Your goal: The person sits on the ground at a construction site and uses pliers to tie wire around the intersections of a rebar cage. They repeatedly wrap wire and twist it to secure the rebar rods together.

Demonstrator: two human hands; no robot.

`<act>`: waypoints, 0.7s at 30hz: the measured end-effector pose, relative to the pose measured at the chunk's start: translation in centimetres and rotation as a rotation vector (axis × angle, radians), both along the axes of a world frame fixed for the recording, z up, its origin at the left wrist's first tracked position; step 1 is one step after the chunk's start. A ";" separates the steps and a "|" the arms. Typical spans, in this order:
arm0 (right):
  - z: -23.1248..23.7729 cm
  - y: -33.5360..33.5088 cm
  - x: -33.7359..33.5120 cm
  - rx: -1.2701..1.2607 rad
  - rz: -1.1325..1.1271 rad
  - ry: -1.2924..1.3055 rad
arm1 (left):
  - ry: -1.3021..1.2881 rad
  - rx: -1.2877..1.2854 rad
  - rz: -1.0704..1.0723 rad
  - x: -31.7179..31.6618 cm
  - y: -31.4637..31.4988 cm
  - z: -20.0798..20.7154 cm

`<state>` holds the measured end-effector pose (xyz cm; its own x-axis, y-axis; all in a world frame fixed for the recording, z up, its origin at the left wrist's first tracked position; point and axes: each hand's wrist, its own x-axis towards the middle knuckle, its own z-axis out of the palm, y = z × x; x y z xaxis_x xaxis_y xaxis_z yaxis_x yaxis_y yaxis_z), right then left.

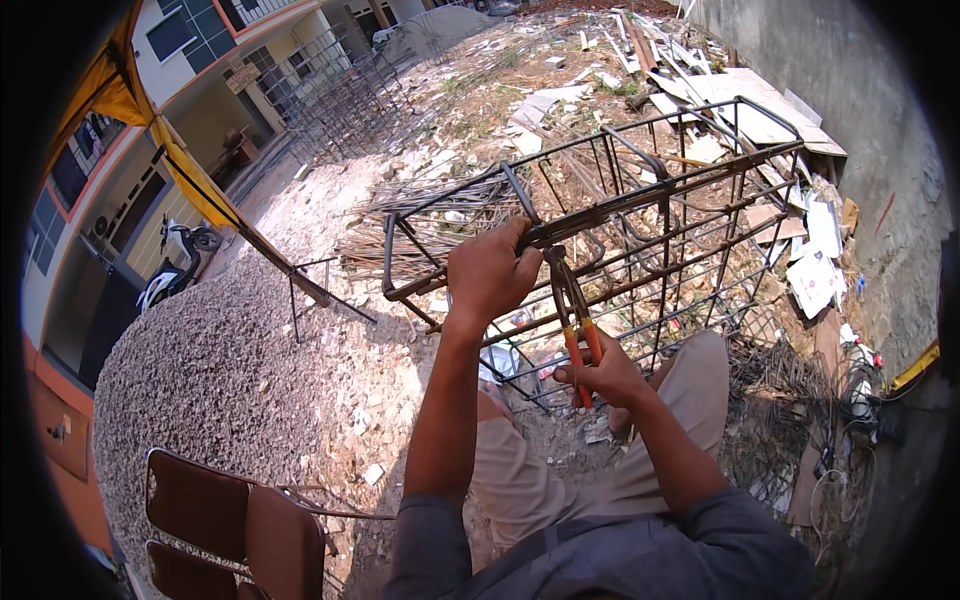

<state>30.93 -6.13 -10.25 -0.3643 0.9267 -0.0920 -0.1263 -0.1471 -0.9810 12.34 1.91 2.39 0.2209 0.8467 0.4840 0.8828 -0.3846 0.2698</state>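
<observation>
A long rebar cage (640,205) of dark steel bars and bent stirrups stretches across in front of me, from centre left to upper right. My left hand (490,268) is closed around its near top bar, close to a stirrup. In my right hand (612,370) are pincers (575,325) with orange and yellow handles, pointing upward. Their jaws meet the top bar just right of my left hand. Whether a tie wire sits between the jaws is too small to tell.
Loose steel rods (430,225) lie behind the cage. A gravel heap (220,370) and brown folding chairs (200,500) are on the left, near a yellow canopy's pole (235,220). Scrap boards (750,100) and tangled wire (775,385) lie along the grey wall (850,120).
</observation>
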 end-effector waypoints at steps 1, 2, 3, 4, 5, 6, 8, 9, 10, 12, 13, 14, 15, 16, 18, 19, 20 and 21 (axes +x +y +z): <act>0.7 -0.4 0.1 0.164 -0.136 -0.152 | 0.003 0.017 0.002 -0.1 0.2 0.1; 1.1 -0.7 0.2 0.326 -0.272 -0.304 | 0.006 0.034 0.004 -0.4 0.5 0.0; 1.3 -0.7 0.4 0.492 -0.411 -0.463 | 0.003 0.055 0.003 -0.3 0.7 0.2; 1.3 -0.5 0.7 0.626 -0.510 -0.543 | 0.001 -0.010 0.015 -0.1 0.7 0.4; 1.1 -0.1 1.0 0.761 -0.607 -0.621 | 0.004 -0.022 0.013 0.2 0.8 0.7; 0.7 0.5 1.4 0.897 -0.698 -0.697 | 0.007 -0.036 0.018 0.3 0.9 0.8; 0.1 1.5 2.0 1.086 -0.799 -0.739 | 0.004 -0.039 0.018 0.3 1.1 0.8; 0.4 1.3 2.0 0.863 -0.622 -0.601 | -0.002 -0.029 0.010 0.2 1.1 0.5; 0.8 0.8 1.9 0.640 -0.444 -0.461 | -0.007 -0.021 0.005 0.0 1.2 0.4; 0.6 1.6 1.4 0.126 -0.009 0.001 | 0.016 0.013 0.019 -0.2 1.3 0.3; 0.3 1.3 0.4 -0.055 -0.002 0.273 | 0.026 0.029 0.024 -0.3 1.4 0.3; 0.1 1.3 0.7 -0.238 0.243 0.603 | 0.028 -0.001 0.021 -0.5 1.4 0.2; 0.0 1.5 1.4 -0.419 0.489 0.920 | -0.012 0.001 -0.001 -0.4 1.5 0.1; -0.3 1.4 1.2 -0.402 0.547 0.998 | -0.052 0.003 -0.022 -0.3 1.6 0.0; -1.8 1.2 0.2 -0.368 0.665 1.162 | -0.094 0.023 -0.051 -0.1 1.7 -0.2; -2.4 1.5 0.1 -0.312 0.681 1.120 | -0.096 0.042 -0.062 0.0 1.7 -0.2; -2.9 1.8 0.2 -0.255 0.693 1.076 | -0.099 0.061 -0.074 0.3 1.7 -0.3; -3.0 2.1 0.1 -0.205 0.716 1.036 | -0.086 0.065 -0.065 0.1 1.5 -0.3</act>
